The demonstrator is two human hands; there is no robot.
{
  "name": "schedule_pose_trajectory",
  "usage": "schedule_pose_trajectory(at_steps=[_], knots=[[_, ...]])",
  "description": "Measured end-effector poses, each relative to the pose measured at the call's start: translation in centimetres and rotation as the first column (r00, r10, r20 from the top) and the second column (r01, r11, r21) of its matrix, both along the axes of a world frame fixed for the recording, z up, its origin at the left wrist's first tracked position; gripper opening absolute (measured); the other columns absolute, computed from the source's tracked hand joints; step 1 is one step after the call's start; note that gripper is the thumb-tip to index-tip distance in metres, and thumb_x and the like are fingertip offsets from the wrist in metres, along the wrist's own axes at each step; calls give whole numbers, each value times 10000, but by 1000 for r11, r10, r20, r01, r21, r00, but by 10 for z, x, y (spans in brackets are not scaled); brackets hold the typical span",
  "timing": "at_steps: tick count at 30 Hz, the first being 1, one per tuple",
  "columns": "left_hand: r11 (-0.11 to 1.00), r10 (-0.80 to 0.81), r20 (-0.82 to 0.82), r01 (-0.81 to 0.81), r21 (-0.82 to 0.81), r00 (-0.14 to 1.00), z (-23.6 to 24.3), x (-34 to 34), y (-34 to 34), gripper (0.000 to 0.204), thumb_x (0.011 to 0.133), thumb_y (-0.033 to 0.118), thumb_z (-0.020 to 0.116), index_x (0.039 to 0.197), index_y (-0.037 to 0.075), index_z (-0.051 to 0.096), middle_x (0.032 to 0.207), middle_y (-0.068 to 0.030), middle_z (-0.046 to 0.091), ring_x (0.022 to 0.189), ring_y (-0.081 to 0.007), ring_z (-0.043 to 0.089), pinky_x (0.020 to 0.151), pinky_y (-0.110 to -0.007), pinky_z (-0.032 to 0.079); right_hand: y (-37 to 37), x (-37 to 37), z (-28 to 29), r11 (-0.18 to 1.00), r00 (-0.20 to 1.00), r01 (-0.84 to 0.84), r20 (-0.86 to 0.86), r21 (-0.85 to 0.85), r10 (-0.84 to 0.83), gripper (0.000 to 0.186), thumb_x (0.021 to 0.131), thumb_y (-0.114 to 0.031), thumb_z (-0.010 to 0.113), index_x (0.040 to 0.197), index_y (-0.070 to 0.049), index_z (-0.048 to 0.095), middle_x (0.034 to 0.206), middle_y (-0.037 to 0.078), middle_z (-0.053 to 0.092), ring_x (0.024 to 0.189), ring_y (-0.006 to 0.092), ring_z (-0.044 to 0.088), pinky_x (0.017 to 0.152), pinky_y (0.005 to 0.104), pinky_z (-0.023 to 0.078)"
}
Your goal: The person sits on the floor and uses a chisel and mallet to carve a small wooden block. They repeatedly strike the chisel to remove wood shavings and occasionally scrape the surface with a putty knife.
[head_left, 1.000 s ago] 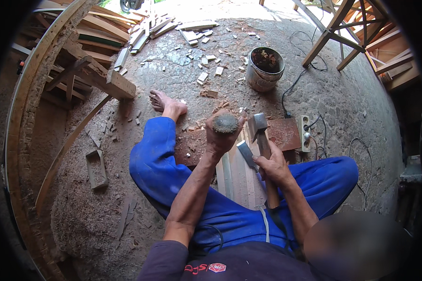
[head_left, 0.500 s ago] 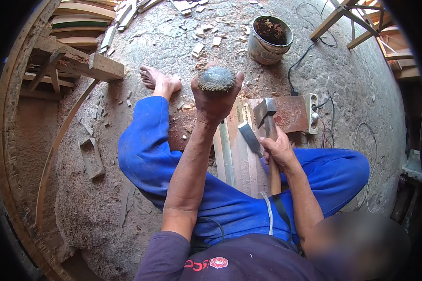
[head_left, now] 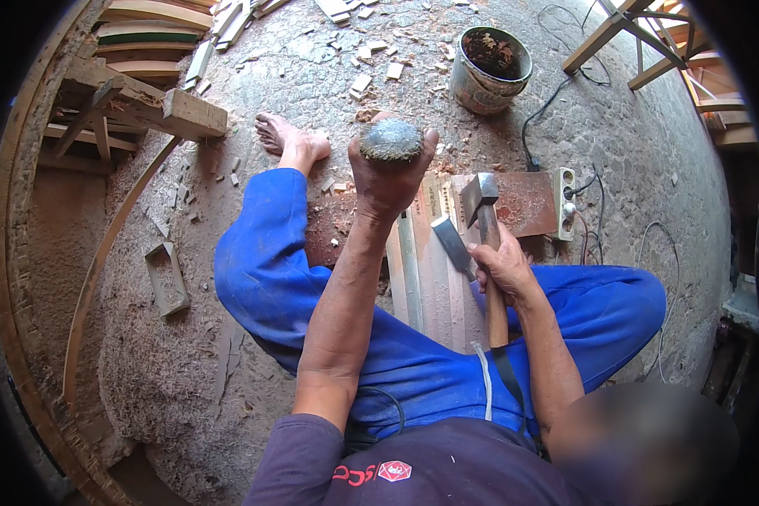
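Observation:
Raised over the boards, my left hand grips a rounded lump with a shiny grey top and a rough brown rim; its exact kind I cannot make out. My right hand is closed around two tools together. One is a hammer with a metal head and a wooden handle, held head up. Beside it a wide flat chisel slants up to the left, its purple handle partly hidden by my fingers. Pale wood strips lie side by side below my hands, between my legs.
A dirty bucket stands beyond my hands. A white power strip with cords sits by a reddish board. An open wooden box lies at left, near a timber frame. Wood scraps litter the floor.
Both hands keep their grips and stay almost still. The whole view has shifted very slightly.

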State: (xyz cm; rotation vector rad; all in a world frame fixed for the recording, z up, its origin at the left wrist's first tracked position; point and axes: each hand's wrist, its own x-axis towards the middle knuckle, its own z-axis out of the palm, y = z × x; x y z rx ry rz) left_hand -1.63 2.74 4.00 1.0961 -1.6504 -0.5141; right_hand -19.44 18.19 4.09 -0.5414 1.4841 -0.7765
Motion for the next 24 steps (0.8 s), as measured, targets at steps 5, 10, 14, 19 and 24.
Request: schedule_pose_trajectory(at_steps=[5, 10, 14, 19, 24], knots=[[977, -80, -142, 106, 184, 987, 11, 2, 2, 319, 860, 306, 820, 892, 48, 635, 701, -27, 658, 646, -227, 653, 707, -362, 510, 2, -3, -4, 1000, 1000, -13, -18, -17, 13, 546, 897, -140, 682, 1372, -35, 434, 673, 7, 522, 456, 96, 522, 396, 288, 467], [986, -141, -110, 149, 69, 984, 9, 1, -4, 267, 857, 247, 824, 824, 49, 648, 666, -15, 645, 606, -176, 615, 647, -330, 490, 1, 1, 3, 1000, 1000, -3, -20, 2, 3, 535, 901, -144, 682, 1367, -37, 440, 690, 8, 523, 469, 97, 531, 399, 287, 473], [996, -25, -86, 18, -82, 996, 0, -2, -7, 238, 882, 149, 801, 737, 40, 647, 605, 28, 597, 490, -94, 501, 490, -281, 406, 2, -1, -3, 1000, 1000, 9, -12, -5, -9, 523, 902, -147, 685, 1356, -43, 448, 703, 9, 524, 477, 93, 536, 401, 282, 475], [998, -55, -183, 58, 9, 982, -8, 16, -10, 218, 885, 131, 797, 758, 47, 641, 614, 19, 600, 498, -90, 516, 486, -288, 407, 0, 1, -3, 997, 996, 72, 49, -22, -71, 480, 899, -146, 692, 1304, -40, 457, 733, 12, 539, 477, 87, 530, 396, 279, 468], [991, 27, 90, -15, -131, 996, -7, -5, 2, 236, 871, 207, 810, 817, 47, 645, 767, -23, 651, 718, -199, 610, 672, -371, 480, -4, 7, 25, 979, 982, 159, 121, -124, -144, 437, 904, -126, 696, 1268, -27, 474, 742, 16, 569, 473, 85, 525, 401, 277, 465]])
